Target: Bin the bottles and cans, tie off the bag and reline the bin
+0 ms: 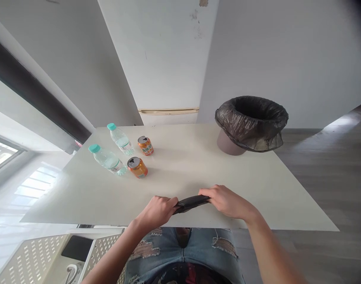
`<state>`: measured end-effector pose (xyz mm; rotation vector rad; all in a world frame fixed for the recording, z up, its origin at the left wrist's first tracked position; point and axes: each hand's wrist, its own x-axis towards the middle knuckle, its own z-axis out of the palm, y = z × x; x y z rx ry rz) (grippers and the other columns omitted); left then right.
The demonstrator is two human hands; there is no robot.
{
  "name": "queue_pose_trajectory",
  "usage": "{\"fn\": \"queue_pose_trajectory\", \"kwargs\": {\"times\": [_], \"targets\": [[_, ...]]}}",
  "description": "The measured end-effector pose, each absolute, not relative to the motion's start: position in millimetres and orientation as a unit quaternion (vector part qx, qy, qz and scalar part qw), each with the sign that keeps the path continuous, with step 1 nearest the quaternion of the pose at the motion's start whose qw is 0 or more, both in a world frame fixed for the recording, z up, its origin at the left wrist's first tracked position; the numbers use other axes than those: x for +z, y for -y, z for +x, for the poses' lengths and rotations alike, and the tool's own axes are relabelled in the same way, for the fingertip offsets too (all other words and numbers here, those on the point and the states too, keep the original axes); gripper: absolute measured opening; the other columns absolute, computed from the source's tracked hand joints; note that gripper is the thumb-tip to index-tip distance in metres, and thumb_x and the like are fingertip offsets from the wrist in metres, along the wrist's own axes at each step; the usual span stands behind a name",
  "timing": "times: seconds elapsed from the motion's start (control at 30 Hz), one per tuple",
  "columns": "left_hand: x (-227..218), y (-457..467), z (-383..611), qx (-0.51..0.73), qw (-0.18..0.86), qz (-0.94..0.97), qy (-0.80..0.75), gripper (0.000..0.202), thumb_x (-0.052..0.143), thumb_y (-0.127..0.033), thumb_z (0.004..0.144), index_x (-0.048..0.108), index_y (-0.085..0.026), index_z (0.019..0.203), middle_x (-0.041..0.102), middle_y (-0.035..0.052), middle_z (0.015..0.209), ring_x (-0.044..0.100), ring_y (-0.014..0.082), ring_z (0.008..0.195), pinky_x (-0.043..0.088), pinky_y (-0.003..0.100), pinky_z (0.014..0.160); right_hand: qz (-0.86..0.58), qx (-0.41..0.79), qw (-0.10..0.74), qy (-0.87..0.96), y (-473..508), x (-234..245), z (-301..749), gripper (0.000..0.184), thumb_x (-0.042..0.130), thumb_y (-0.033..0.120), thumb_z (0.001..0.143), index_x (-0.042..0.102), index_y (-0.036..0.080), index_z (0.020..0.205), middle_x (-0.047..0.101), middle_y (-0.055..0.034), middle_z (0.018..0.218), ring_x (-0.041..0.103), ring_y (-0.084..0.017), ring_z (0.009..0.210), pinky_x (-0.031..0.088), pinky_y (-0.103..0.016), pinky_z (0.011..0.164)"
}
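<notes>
A black plastic bag (pixel 192 202), folded into a narrow strip, is stretched between my two hands just above the table's near edge. My left hand (pixel 160 211) is closed on its left end, thumb on top. The right end is pinched by my right hand (pixel 226 200). Beyond my left hand stand two orange drink cans (pixel 138 167) with opened tops. Beside them are two clear bottles (pixel 109 159) with turquoise caps. At the far right of the table stands a trash bin (pixel 231 144), its rim covered by a black bin liner (pixel 254 126) folded outward.
The white table (pixel 180 165) narrows toward a white refrigerator (pixel 165 55) at its far end. A cream perforated basket (pixel 35 256) holding a dark flat object and a white cord sits low at the left. Grey flooring shows at right.
</notes>
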<state>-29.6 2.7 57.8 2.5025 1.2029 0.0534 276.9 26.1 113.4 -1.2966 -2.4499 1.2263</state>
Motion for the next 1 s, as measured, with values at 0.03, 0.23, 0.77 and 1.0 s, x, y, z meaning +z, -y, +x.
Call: {"fn": "queue_pose_trajectory", "kwargs": {"times": [0.03,0.23,0.77,1.0], "targets": [[59,-3,-30,0.029,0.21,0.879,-0.427,0.019,0.047,-0.021,0.105,0.047,-0.021,0.086,0.06,0.0001,0.07,0.045,0.0145,0.059,0.018,0.033,0.06,-0.432,0.408,0.06,0.802,-26,113,277,0.033,0.036,0.002,0.089,0.062,0.023,0.091,0.052,0.0034,0.067,0.038,-0.012,0.059,0.023,-0.029,0.058],[55,-2,-32,0.047,0.296,0.837,-0.459,0.023,0.042,-0.028,0.107,0.044,-0.023,0.085,0.052,-0.0012,0.068,0.039,0.0151,0.057,0.019,0.033,0.061,-0.447,0.415,0.083,0.788,-23,113,277,0.033,0.037,0.004,0.09,0.064,0.024,0.091,0.052,0.002,0.069,0.045,-0.015,0.065,0.027,-0.029,0.063],[58,14,20,0.476,0.612,0.347,-0.528,0.057,0.062,-0.073,0.094,0.047,-0.021,0.077,0.043,-0.007,0.058,0.036,0.0071,0.045,0.03,0.021,0.044,-0.585,0.339,0.34,0.653,-6,107,212,0.008,0.053,0.026,0.098,0.045,0.025,0.098,0.053,0.0052,0.071,0.046,-0.014,0.056,0.034,-0.028,0.055],[89,19,52,0.556,0.672,0.154,-0.465,0.068,0.078,-0.076,0.08,0.071,-0.015,0.108,0.074,0.0076,0.094,0.071,0.0223,0.094,0.057,0.031,0.085,-0.483,0.198,0.327,0.788,33,91,166,0.009,0.059,0.015,0.094,0.06,0.021,0.101,0.059,-0.0108,0.109,0.053,-0.027,0.101,0.05,-0.041,0.088]]}}
